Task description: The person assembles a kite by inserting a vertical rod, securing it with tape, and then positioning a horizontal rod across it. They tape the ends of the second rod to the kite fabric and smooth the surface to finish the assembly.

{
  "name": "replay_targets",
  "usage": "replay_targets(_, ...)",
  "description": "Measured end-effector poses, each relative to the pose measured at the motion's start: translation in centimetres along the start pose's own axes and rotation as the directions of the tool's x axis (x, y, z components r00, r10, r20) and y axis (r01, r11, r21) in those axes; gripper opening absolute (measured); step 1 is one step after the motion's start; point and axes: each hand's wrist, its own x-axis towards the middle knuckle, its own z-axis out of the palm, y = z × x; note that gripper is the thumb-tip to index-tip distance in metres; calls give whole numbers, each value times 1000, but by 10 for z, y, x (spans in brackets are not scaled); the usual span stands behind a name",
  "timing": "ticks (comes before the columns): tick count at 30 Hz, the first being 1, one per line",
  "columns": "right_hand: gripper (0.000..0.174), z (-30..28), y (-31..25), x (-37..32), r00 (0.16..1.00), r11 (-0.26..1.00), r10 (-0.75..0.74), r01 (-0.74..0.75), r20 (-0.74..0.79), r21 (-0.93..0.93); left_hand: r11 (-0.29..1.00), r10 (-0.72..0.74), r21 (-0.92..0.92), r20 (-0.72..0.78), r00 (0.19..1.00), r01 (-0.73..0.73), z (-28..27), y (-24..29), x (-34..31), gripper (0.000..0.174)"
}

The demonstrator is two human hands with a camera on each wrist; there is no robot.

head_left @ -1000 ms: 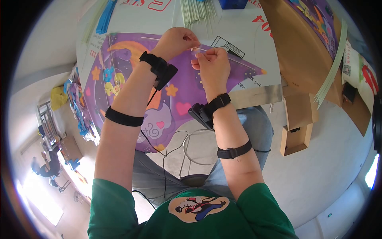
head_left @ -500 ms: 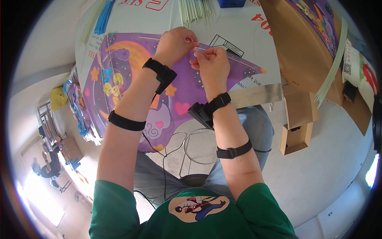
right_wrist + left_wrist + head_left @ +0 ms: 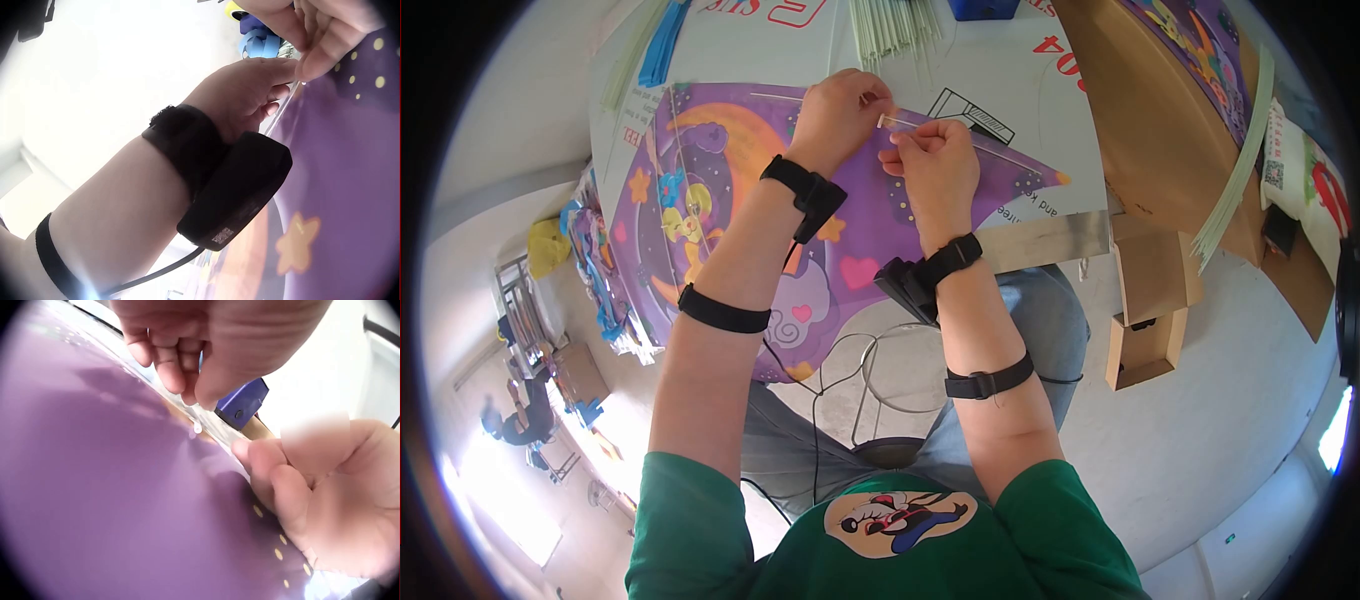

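Note:
A purple kite [image 3: 870,225] with moon, star and heart prints lies over the table's near edge. Thin white rods [image 3: 1010,158] run along its far edge. A small white fitting [image 3: 197,427] sits midway on that edge. My left hand [image 3: 840,112] is bent over the edge, thumb and fingertips close together right above the fitting; I cannot tell whether they pinch anything. To its right, my right hand [image 3: 940,178] pinches the kite's edge between thumb and index finger, palm turned up, other fingers curled.
A bundle of pale thin sticks [image 3: 895,30] and a blue box [image 3: 985,8] stand at the table's far side. Blue strips [image 3: 664,45] lie at the far left. Cardboard [image 3: 1170,130] with another long stick bundle [image 3: 1235,175] is at right, an opened carton [image 3: 1145,345] below.
My left hand has drawn slightly back from the white fitting, which now shows more plainly. The right hand keeps its place, and the kite has barely shifted.

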Motion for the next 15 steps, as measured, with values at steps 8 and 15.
replay_targets(8,13,0,0,0,1000,999,8,-8,1,39,885,430,211,-30,902,-415,-6,-17,-29,38)
replay_targets(15,14,-2,0,1,1000,998,19,-20,7,56,833,449,330,67,891,-445,-13,-17,-39,54)
